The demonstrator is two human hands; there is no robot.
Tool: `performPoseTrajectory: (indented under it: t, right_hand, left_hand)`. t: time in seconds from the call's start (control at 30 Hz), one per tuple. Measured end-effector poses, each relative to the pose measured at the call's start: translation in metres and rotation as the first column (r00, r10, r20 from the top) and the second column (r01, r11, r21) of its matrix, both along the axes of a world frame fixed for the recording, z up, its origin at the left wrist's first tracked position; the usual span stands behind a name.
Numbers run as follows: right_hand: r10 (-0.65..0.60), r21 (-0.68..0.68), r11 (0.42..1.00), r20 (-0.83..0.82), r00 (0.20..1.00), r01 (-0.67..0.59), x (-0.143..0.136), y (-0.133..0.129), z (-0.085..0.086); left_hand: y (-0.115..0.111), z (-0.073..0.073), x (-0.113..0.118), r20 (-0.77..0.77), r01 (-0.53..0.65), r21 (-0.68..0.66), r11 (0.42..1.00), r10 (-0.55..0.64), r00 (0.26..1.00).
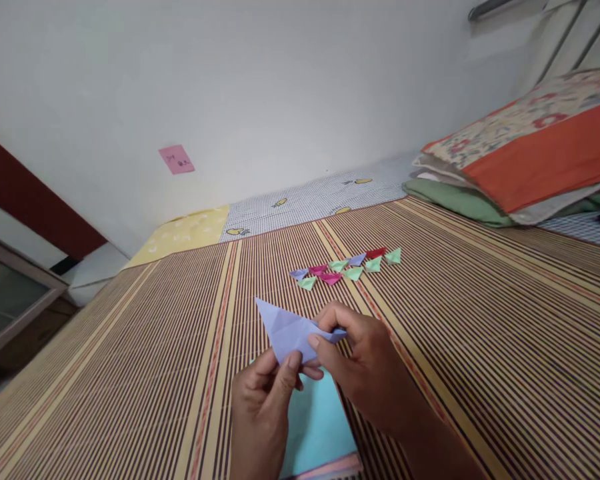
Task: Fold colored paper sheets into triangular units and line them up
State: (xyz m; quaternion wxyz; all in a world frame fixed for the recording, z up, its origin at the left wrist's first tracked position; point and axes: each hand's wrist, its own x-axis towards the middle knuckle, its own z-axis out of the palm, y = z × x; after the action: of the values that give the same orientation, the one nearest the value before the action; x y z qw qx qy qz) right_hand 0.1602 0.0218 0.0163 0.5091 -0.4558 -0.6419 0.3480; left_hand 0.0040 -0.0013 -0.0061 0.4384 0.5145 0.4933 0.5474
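Observation:
A lavender sheet of folded paper (pixel 287 330) is held up between both hands, its pointed corner aimed up and left. My left hand (pixel 265 400) pinches its lower edge, thumb in front and fingers behind. At the paper's right end, my right hand (pixel 360 353) grips a narrower folded part between thumb and curled forefinger. Below the hands lies a stack of coloured paper with a turquoise sheet (pixel 317 423) on top, partly hidden by my left hand. Beyond the hands, small folded paper pieces (pixel 353 273) in green, pink, red and lavender stand in two rows.
A striped woven mat (pixel 145 347) covers the bed. Cushions and folded cloth, an orange floral pillow (pixel 540 140) on top, are piled at the back right. A pink note (pixel 177 160) is stuck to the white wall (pixel 300 87). Patterned bedding (pixel 300 203) shows along the wall.

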Motion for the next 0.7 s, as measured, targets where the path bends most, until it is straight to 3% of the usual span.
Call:
performPoseTrajectory:
  t: [0.2, 0.4, 0.47, 0.57, 0.63, 0.7]
  right_hand:
    - [-0.016, -0.004, 1.000, -0.061, 0.998, 0.016, -0.001, 0.001, -0.002]
    - [-0.085, -0.039, 0.996, -0.413, 0.907, 0.075, 0.004, 0.014, -0.011]
    - [-0.063, -0.099, 0.995, -0.522, 0.851, 0.013, 0.004, 0.021, -0.016]
    - [0.061, -0.183, 0.963, -0.564, 0.824, -0.197, -0.006, 0.023, -0.023]
    - [0.180, -0.213, 0.907, -0.584, 0.792, -0.363, -0.017, 0.019, -0.025]
    - [0.261, -0.178, 0.885, -0.576, 0.775, -0.430, -0.027, 0.014, -0.024]
  left_hand:
    - [0.001, -0.002, 0.005, 0.088, -0.002, -0.044, 0.999, 0.006, 0.996]
    - [0.001, -0.008, 0.010, 0.146, -0.103, -0.098, 0.990, 0.117, 0.982]
    - [0.001, -0.009, 0.011, 0.175, -0.178, -0.094, 0.980, 0.192, 0.966]
    - [0.002, -0.007, 0.013, 0.198, -0.250, -0.077, 0.965, 0.260, 0.945]
    - [0.001, -0.005, 0.014, 0.192, -0.261, -0.058, 0.963, 0.268, 0.944]
    - [-0.001, -0.004, 0.014, 0.185, -0.242, -0.043, 0.969, 0.246, 0.951]
